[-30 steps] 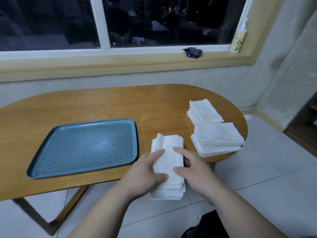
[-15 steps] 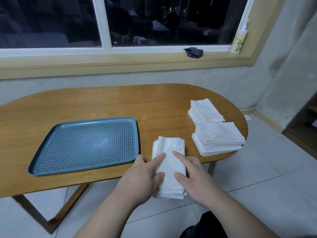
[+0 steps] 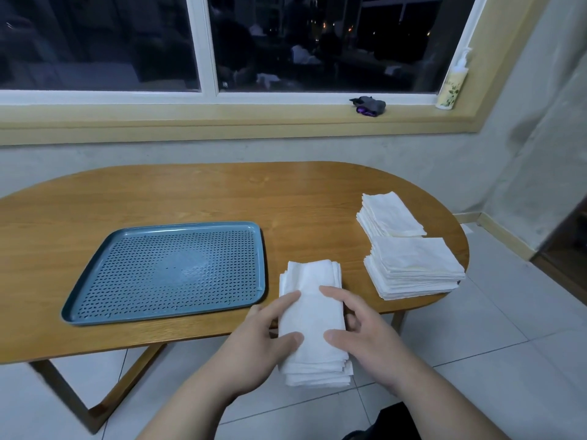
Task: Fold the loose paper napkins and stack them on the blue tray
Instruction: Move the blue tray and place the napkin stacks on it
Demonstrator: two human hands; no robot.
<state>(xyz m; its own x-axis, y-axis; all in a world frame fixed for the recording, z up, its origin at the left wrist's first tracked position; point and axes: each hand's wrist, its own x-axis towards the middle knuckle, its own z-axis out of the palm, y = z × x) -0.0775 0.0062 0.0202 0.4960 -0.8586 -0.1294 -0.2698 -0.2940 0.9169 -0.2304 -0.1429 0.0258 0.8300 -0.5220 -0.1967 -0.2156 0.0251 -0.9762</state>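
Home interior, at night: before me an oval wooden table (image 3: 190, 198) under a dark window (image 3: 95, 42), pump bottle (image 3: 452, 84) on the sill (image 3: 222, 117), tiled floor (image 3: 508, 328).

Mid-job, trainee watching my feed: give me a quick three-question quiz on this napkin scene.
1. True or false: the blue tray already holds napkins.
2. The folded napkin bundle is held by: A) one grip B) both grips C) neither.
3. Fill in: the two other napkin stacks lie on the table to the bundle's ____.
Key: 1 false, it holds none; 2 B, left grip and right grip; 3 right.
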